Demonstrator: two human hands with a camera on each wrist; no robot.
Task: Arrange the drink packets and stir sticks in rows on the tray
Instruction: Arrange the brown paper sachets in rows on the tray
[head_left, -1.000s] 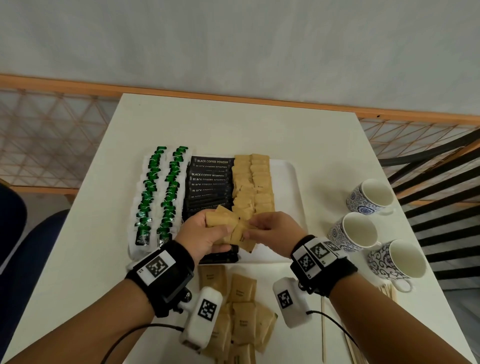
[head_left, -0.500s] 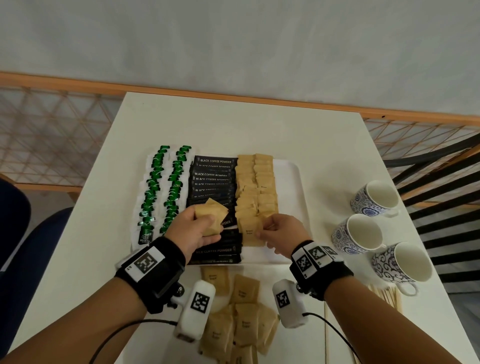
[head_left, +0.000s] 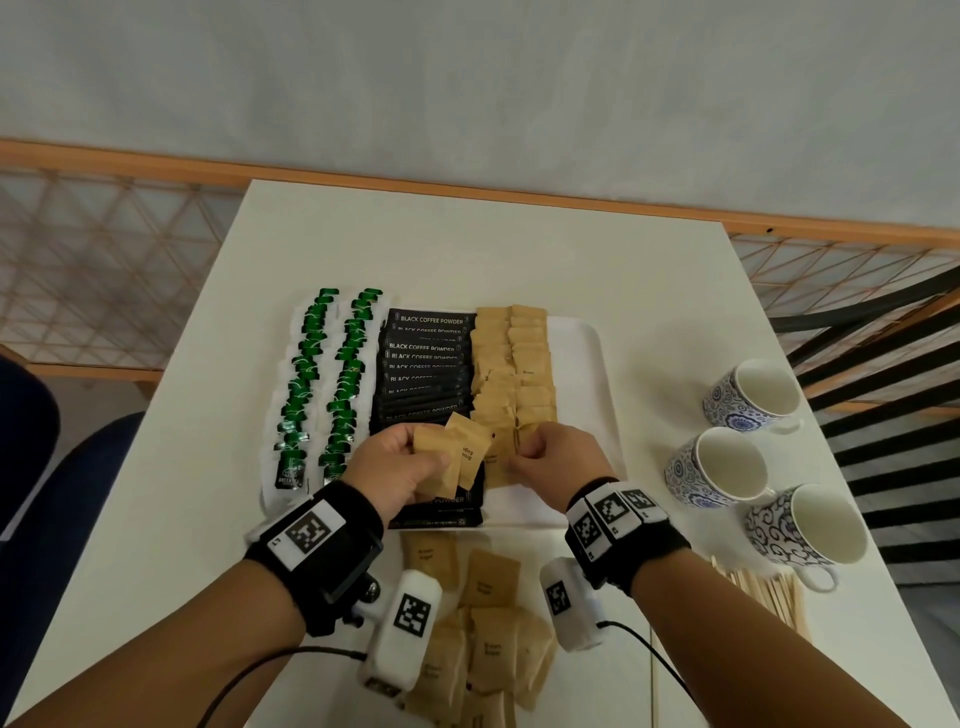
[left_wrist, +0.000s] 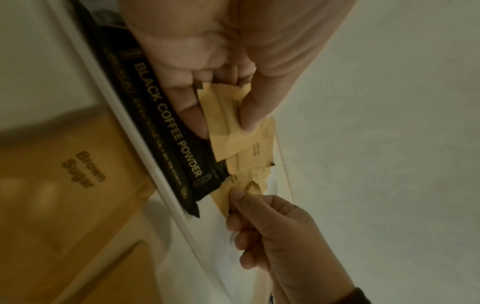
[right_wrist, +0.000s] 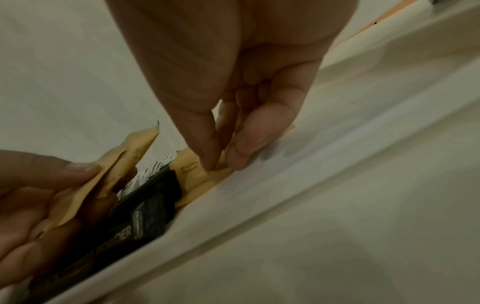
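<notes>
My left hand grips a fan of flat, kraft-brown sugar packets above the white tray; my right hand pinches one packet lying in the tray's brown row.

On the white table we saw a white tray at centre, three patterned cups at three o'clock, wooden stir sticks at four o'clock, and loose brown sugar packets at six o'clock.
</notes>
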